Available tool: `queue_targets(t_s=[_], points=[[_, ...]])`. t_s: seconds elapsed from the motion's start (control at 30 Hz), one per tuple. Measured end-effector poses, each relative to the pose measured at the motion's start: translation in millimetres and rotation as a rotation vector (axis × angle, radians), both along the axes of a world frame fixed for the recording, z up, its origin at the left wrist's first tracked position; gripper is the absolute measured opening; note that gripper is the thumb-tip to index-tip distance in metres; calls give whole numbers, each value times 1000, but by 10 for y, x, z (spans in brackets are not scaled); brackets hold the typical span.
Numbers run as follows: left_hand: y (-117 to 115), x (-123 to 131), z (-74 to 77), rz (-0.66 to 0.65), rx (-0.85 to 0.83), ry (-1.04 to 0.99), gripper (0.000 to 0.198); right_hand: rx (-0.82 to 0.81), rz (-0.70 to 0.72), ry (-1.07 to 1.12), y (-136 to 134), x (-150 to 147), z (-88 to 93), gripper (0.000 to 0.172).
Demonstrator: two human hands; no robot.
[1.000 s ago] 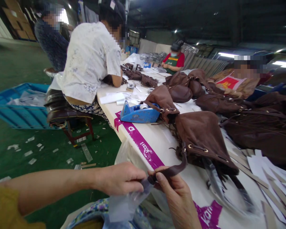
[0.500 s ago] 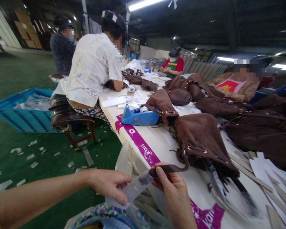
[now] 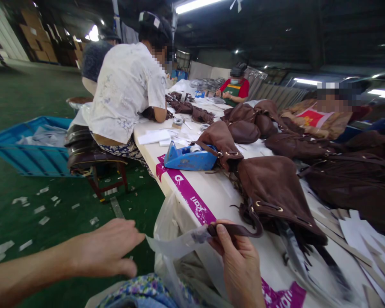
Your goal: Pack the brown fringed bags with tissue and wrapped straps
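Note:
My right hand pinches the end of a dark brown bag strap between thumb and fingers. Over the strap's tip sits a clear plastic sleeve, stretching left toward my other hand. My left hand is off the table's edge, thumb spread from the slightly bent fingers. Its fingertips are close to the sleeve's free end; whether they touch is unclear. The strap leads to a brown drawstring bag with gold eyelets, lying on the table. Another plastic-wrapped strap hangs from that bag.
A blue tape dispenser stands near the edge of the white table, beside purple printed tape. More brown bags and paper strips lie right. A co-worker in white sits ahead; a blue bin stands left.
My left hand has moved left, away from the strap, and its thumb and fingers have spread. The plastic sleeve now reaches further left. My right hand keeps its pinch on the strap.

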State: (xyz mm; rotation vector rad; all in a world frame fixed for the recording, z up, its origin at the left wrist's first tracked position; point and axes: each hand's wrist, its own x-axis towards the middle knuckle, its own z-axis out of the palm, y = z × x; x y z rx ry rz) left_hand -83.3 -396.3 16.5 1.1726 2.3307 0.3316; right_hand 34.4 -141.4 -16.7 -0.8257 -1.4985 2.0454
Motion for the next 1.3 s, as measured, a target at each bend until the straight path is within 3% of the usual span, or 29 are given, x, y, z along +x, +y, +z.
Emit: queue_targets(t_s=[0.07,0.13,0.23,0.3,0.37,0.47,0.63,0.77,0.93,1.1,1.23,1.3], points=[[284,45,120,32,241,-63,50,7,16,-2,-50,-15,10,38],[614,101,133,23,463,-224,52,17,26,2,-83,-24,24,37],[1006,197,-58,39,580,-723,38,68,30,7,-61,-13,33,35],[1149,250,-249,112,601,-1057,43,135,31,1,-4,14,27,34],[1211,283,-401,156,637,-1250,50,194,41,2,62,50,16,31],[1228,302,-467,158,670,-1287,55,225,85,18,133,89,-2,29],[1265,305,-355,142,676,-1219,62,226,178,20,151,85,12,25],[1353,292,-356,153,686,-1265,63,296,229,-17,173,86,60,29],[1434,354,-409,119,654,-1281,62,191,363,-67,209,216,130,32],[1404,542,-403,113,586,-1451,59,169,217,-151,130,500,165,40],[1378,684,-388,223,605,-1519,50,170,41,-212,-42,768,74,44],[1389,750,-395,289,624,-1535,47,158,25,-278,-142,865,-8,44]])
